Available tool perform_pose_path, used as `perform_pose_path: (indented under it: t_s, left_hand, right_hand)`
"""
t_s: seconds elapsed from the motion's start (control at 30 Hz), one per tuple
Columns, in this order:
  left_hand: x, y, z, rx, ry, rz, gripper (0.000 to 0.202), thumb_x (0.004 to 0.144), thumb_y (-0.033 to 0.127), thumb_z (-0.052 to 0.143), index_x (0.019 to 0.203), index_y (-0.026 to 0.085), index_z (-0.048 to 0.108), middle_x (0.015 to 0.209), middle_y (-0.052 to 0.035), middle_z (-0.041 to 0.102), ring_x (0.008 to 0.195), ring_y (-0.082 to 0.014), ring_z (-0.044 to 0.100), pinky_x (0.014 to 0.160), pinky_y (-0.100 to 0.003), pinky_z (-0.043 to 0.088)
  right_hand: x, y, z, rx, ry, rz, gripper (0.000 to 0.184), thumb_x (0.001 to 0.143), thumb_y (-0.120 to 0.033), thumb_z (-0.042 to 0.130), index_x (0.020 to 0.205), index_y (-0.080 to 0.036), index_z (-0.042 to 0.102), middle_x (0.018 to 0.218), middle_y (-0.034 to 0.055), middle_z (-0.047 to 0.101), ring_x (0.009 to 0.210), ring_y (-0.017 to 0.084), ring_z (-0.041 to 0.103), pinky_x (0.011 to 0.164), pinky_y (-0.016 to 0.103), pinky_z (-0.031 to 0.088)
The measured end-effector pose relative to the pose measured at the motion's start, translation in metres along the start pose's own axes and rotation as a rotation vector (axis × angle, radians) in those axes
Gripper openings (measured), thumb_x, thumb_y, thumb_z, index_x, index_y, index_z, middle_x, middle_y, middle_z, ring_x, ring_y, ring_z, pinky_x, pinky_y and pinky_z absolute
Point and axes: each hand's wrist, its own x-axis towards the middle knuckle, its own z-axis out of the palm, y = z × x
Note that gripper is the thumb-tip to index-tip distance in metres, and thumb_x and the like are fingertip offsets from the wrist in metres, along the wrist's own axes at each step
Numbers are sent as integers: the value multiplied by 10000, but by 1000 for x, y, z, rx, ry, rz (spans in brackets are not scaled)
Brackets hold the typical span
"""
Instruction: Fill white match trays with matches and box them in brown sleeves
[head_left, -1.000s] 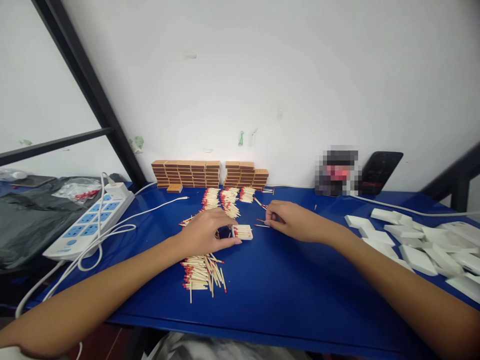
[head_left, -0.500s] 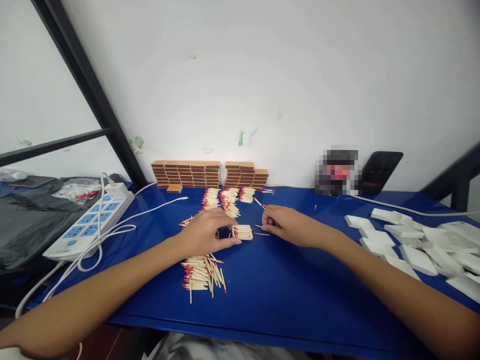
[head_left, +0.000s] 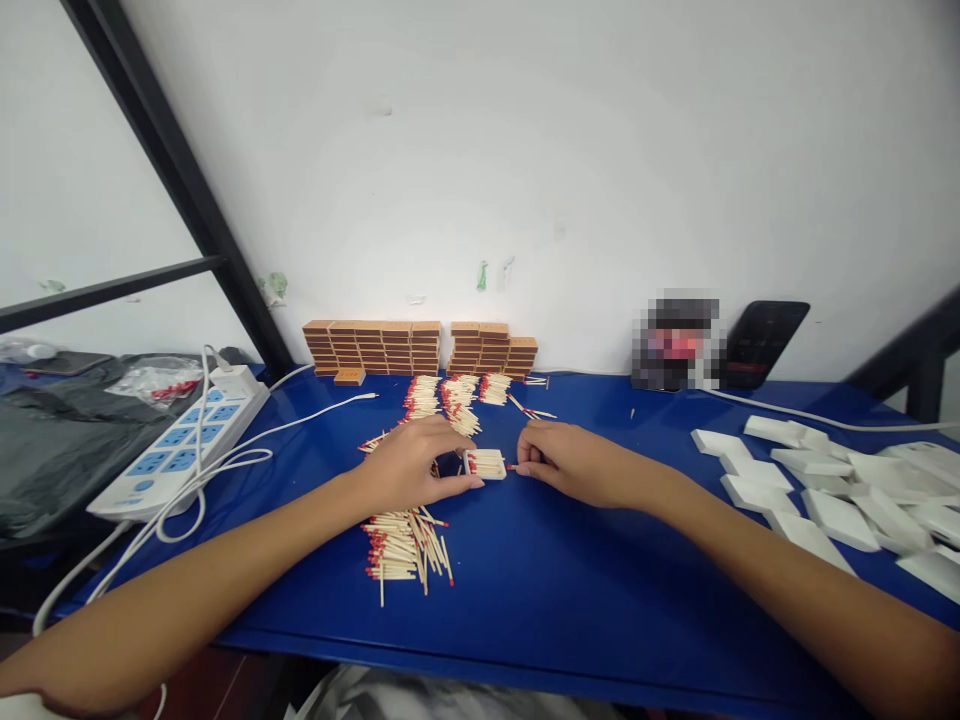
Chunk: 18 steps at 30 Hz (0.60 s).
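My left hand (head_left: 412, 462) curves round the left end of a small white matchbox tray (head_left: 487, 475), gripping it between thumb and fingers. Several red-headed matches (head_left: 489, 462) lie inside the tray. Just right of the tray, my right hand (head_left: 566, 460) is closed in a pinch on a match (head_left: 511, 467), whose red head pokes out toward the tray. Loose matches (head_left: 532, 410) lie on the blue table beyond the right hand. A larger pile of matches (head_left: 405, 550) sits in front of the left hand, and more piles (head_left: 459, 400) lie behind it.
Stacked brown matchboxes (head_left: 375, 350) line the wall. White empty trays (head_left: 832, 515) are heaped at the right. A power strip (head_left: 184, 440) with white cables stands at the left. A phone (head_left: 765, 345) leans on the wall at back right.
My right hand has moved slightly toward me, and its fingertips have come down onto the match lying right of the tray. My left hand and the tray have stayed in place.
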Motion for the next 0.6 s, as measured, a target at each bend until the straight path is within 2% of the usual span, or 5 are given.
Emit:
perform_pose_path:
  t_s: [0.17,0.3,0.43,0.53,0.6]
  left_hand:
    - [0,0,0,-5,0,3,353,910,483,712,1118,197,721,980,-69,750,925,-224,670,851,-366,528]
    - [1,2,-1,-12,-13,-5,338,909,472,717,1110,200,721,983,-56,752,922,-216,670,856,-364,521]
    - [2,4,0,-27,-17,10,329,907,469,720,1089,195,722,964,-61,752,903,-212,679,851,-358,521]
    - [3,5,1,-22,-10,20,329,916,481,705,1063,187,723,924,-70,745,875,-214,674,828,-356,521]
    - [2,4,1,-17,-11,17,327,916,482,704,1062,189,722,916,-69,742,866,-214,672,824,-356,521]
  right_hand:
    - [-2,-1,-4,-32,-11,-7,179,1003,-309,500,905,-205,610,998,77,676,860,211,610,765,333,439]
    - [-4,-8,-11,30,101,-28,198,1019,-334,489,928,-209,613,992,71,660,858,199,599,754,318,438]
    - [-1,-26,3,77,238,-53,135,1008,-293,521,956,-214,618,963,54,651,850,186,600,755,306,439]
    - [2,-38,18,37,282,-88,109,1006,-268,526,973,-210,612,1001,57,647,850,184,602,761,316,441]
    - [3,-39,20,30,316,-118,125,1012,-271,513,980,-215,620,1004,57,648,856,185,605,763,314,444]
